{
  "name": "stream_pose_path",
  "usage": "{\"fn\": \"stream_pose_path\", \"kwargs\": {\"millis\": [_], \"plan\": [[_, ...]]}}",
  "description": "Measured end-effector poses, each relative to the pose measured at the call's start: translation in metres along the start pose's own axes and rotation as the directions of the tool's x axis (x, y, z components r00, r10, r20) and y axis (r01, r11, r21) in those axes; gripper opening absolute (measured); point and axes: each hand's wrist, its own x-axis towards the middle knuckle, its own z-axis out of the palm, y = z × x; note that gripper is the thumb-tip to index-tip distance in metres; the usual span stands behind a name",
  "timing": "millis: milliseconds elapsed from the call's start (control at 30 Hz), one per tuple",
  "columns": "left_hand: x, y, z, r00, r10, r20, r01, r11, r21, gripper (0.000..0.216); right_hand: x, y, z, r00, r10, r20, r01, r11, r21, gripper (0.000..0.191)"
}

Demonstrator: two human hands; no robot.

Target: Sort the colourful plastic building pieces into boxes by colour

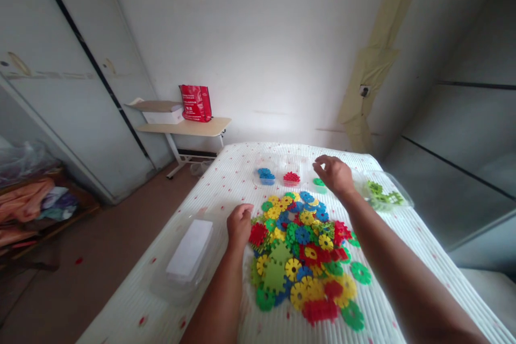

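Note:
A heap of plastic gear-shaped building discs (pixel 302 234) in red, yellow, blue and green lies on the bed. My left hand (pixel 239 224) is at the heap's left edge, close to a red piece (pixel 258 234). Its fingers are curled closed; anything inside them is hidden. Over a small clear container with green discs (pixel 319 183), my right hand (pixel 334 173) is held with thumb and fingertips drawn together. What they pinch, if anything, is too small to make out. To the left of it, blue discs (pixel 266 174) and red discs (pixel 291 178) sit in clear containers.
A clear container (pixel 409 201) with light-green pieces stands at the right. At the left, a clear tray (pixel 161 293) holds a white block (pixel 190 250). A small table (pixel 201 127) by the wall carries a red bag (pixel 195 103) and a white box (pixel 163 115).

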Motion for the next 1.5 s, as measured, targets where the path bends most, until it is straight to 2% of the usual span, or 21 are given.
{"fn": "stream_pose_path", "kwargs": {"millis": [100, 200, 267, 367, 433, 533, 600, 767, 900, 1000, 1100, 1167, 1233, 1333, 1367, 1433, 1500], "plan": [[-0.001, 0.003, -0.001, 1.000, -0.025, 0.009, 0.025, 1.000, 0.010, 0.025, -0.036, 0.028, -0.021, 0.995, -0.006, -0.097, 0.012, 0.998, 0.061, 0.030], [-0.001, 0.005, -0.001, 0.999, -0.040, 0.012, 0.040, 0.999, 0.018, 0.025, -0.081, 0.059, -0.025, 0.994, 0.040, -0.102, -0.030, 0.995, 0.095, 0.031], [-0.001, 0.006, 0.000, 0.999, -0.041, 0.011, 0.041, 0.999, 0.019, 0.024, -0.111, 0.080, -0.021, 0.994, 0.100, -0.036, -0.095, 0.988, 0.120, 0.030], [-0.001, 0.006, 0.000, 0.999, -0.044, 0.009, 0.043, 0.999, 0.018, 0.024, -0.147, 0.103, -0.010, 0.972, 0.194, 0.130, -0.216, 0.959, 0.185, 0.026], [-0.001, 0.005, 0.000, 0.999, -0.044, 0.007, 0.043, 0.999, 0.013, 0.023, -0.161, 0.111, -0.003, 0.959, 0.233, 0.162, -0.263, 0.944, 0.201, 0.025], [-0.001, 0.003, 0.001, 0.999, -0.044, 0.011, 0.044, 0.999, -0.011, 0.023, -0.168, 0.109, 0.005, 0.958, 0.244, 0.148, -0.270, 0.942, 0.198, 0.026], [-0.001, 0.002, 0.005, 0.999, -0.035, 0.037, 0.037, 0.997, -0.066, 0.024, -0.165, 0.101, 0.008, 0.959, 0.220, 0.181, -0.253, 0.948, 0.192, 0.026], [-0.011, 0.012, 0.019, 0.970, 0.047, 0.240, 0.023, 0.959, -0.281, 0.033, -0.150, 0.069, 0.009, 0.946, 0.148, 0.288, -0.218, 0.949, 0.229, 0.029], [-0.027, 0.034, 0.022, 0.923, 0.037, 0.382, 0.131, 0.905, -0.405, 0.042, -0.145, 0.049, 0.009, 0.936, 0.070, 0.346, -0.211, 0.897, 0.388, 0.028], [-0.035, 0.043, 0.023, 0.906, 0.054, 0.419, 0.178, 0.851, -0.494, 0.043, -0.143, 0.043, 0.010, 0.948, 0.088, 0.307, -0.224, 0.868, 0.444, 0.030], [-0.033, 0.041, 0.027, 0.929, 0.059, 0.366, 0.169, 0.812, -0.559, 0.043, -0.141, 0.047, 0.009, 0.973, 0.130, 0.190, -0.201, 0.883, 0.423, 0.030], [-0.028, 0.038, 0.027, 0.948, 0.032, 0.316, 0.158, 0.815, -0.557, 0.043, -0.142, 0.053, 0.004, 0.980, 0.119, 0.162, -0.177, 0.894, 0.411, 0.030], [-0.024, 0.039, 0.020, 0.956, -0.002, 0.294, 0.151, 0.861, -0.485, 0.044, -0.148, 0.061, -0.005, 0.972, 0.106, 0.212, -0.188, 0.887, 0.423, 0.034], [-0.035, 0.044, -0.008, 0.946, 0.032, 0.322, 0.041, 0.975, -0.218, 0.055, -0.175, 0.070, -0.024, 0.942, 0.014, 0.335, -0.170, 0.880, 0.442, 0.051], [-0.044, 0.045, -0.019, 0.921, 0.107, 0.374, -0.067, 0.991, -0.118, 0.064, -0.189, 0.070, -0.030, 0.933, -0.059, 0.355, -0.111, 0.891, 0.440, 0.064], [-0.069, 0.042, -0.040, 0.807, 0.220, 0.549, -0.287, 0.957, 0.037, 0.088, -0.219, 0.068, -0.038, 0.907, -0.228, 0.355, 0.069, 0.910, 0.410, 0.091], [-0.098, 0.035, -0.052, 0.699, 0.228, 0.677, -0.425, 0.894, 0.138, 0.110, -0.246, 0.061, -0.040, 0.875, -0.323, 0.361, 0.198, 0.919, 0.342, 0.107]]}}
